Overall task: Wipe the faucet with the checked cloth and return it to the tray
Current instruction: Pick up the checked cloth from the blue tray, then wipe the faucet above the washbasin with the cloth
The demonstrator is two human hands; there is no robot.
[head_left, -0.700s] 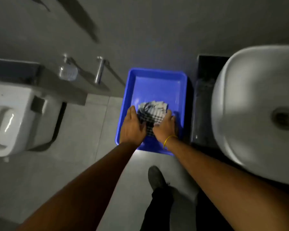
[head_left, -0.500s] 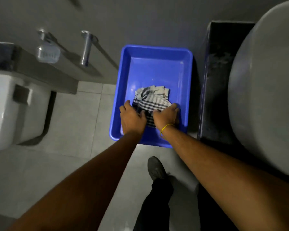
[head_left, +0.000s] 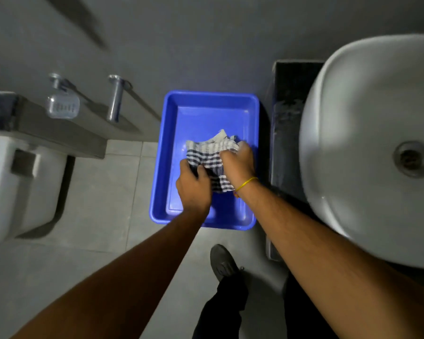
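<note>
A blue plastic tray [head_left: 208,101] stands on the floor against the grey wall. Inside it lies the checked cloth [head_left: 212,152], white with dark stripes and crumpled. My left hand [head_left: 194,187] pinches the cloth's near left corner. My right hand [head_left: 238,162], with a yellow band at the wrist, grips its right edge. Both hands are over the tray's middle. A chrome faucet spout [head_left: 115,99] juts from the wall left of the tray.
A white basin [head_left: 353,143] on a dark counter [head_left: 284,118] fills the right side. A white toilet [head_left: 12,182] and a chrome spray head [head_left: 63,106] are on the left. My dark shoe [head_left: 222,261] stands on the grey floor tiles below the tray.
Both hands have closed on the cloth and spread it out wider in the tray. The right hand moved farther up its right edge. The camera view shifted.
</note>
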